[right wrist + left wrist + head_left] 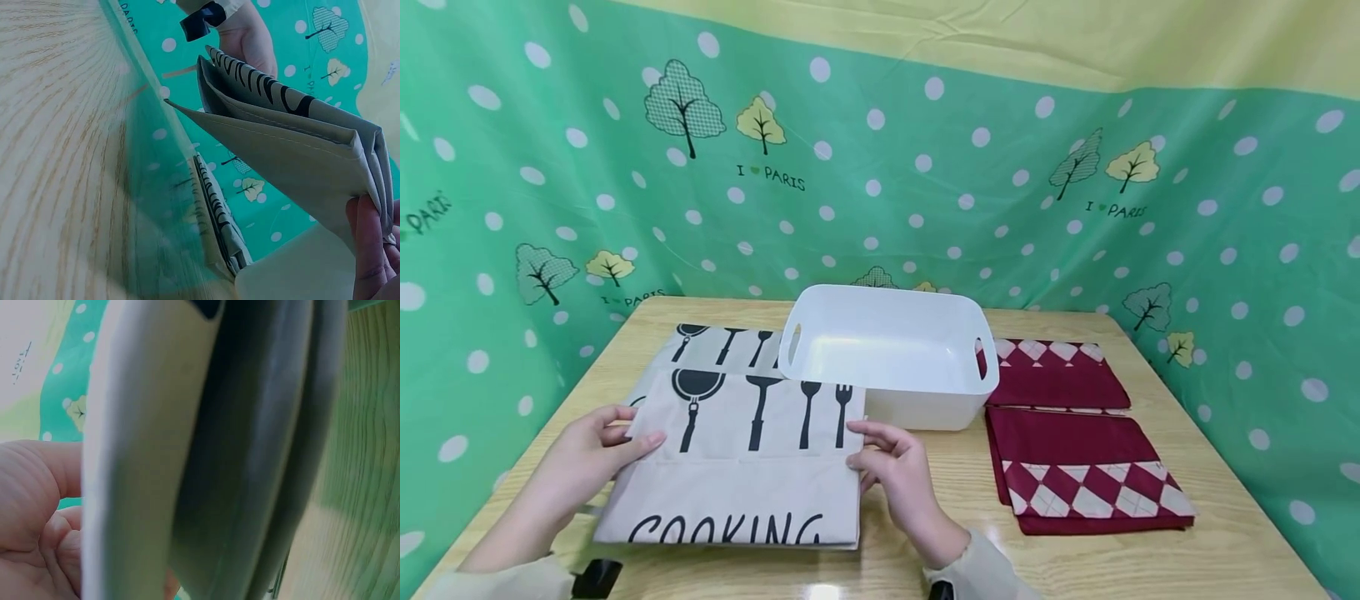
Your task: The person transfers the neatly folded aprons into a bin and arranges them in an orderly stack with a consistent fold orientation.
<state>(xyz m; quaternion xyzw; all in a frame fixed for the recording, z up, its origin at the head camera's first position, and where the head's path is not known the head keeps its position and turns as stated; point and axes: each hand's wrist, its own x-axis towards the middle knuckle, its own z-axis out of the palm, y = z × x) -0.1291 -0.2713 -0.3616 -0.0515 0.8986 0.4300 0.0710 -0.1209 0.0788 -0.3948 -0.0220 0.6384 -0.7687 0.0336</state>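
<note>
Between both hands is a folded light-grey apron-like cloth (722, 479), printed with black utensils and the word COOKING. My left hand (598, 446) grips its left edge, thumb on top. At the opposite edge my right hand (898, 475) pinches the cloth, thumb and fingers on either side. The right wrist view shows the folded layers (294, 134) raised over the table, with the right fingers (369, 244) at one corner. Stacked layers (144, 456) fill the left wrist view, blurred. Behind it lies a second folded grey cloth (700, 343) with matching print, partly covered.
A white plastic bin (887, 333) with handle holes stands at the back middle of the wooden table (970, 492). To its right lie two folded dark-red cloths with diamond bands, one behind (1052, 379) and one in front (1075, 437). A green dotted curtain (880, 208) surrounds the table.
</note>
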